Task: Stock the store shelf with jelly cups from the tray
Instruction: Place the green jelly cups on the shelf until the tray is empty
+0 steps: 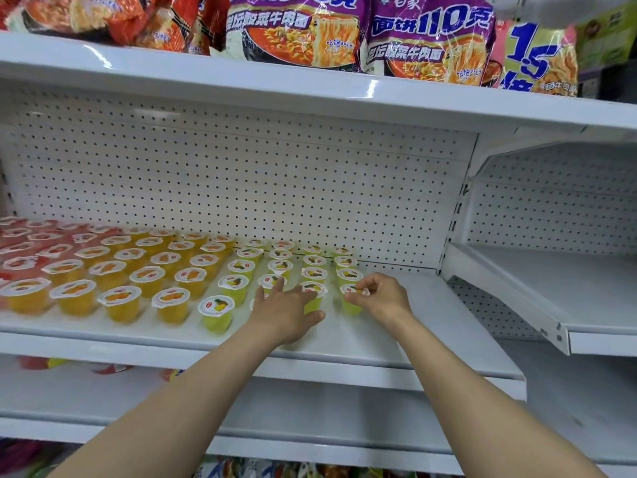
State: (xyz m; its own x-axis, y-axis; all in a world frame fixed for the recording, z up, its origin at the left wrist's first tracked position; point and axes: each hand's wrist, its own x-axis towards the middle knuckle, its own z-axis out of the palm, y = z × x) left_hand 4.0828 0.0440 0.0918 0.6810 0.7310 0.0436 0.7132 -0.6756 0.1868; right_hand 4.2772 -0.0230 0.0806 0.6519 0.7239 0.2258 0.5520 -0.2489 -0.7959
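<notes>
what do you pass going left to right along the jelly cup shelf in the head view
red jelly cups → orange jelly cups → yellow-green jelly cups → left hand → right hand → bare shelf end

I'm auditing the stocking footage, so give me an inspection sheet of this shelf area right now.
Surface: white metal shelf with pegboard back; bare at its right end.
Job's things: rows of sealed plastic jelly cups, red cups far left, orange cups in the middle, yellow-green cups on the right. No tray in view.
Clutter: nothing seen.
Hands: left hand open, fingers spread over the front yellow-green cups; right hand pinches the front yellow-green cup of the rightmost row.
Cables: nothing seen.
Surroundings: purple instant noodle packs on the shelf above; white side shelf to the right.
</notes>
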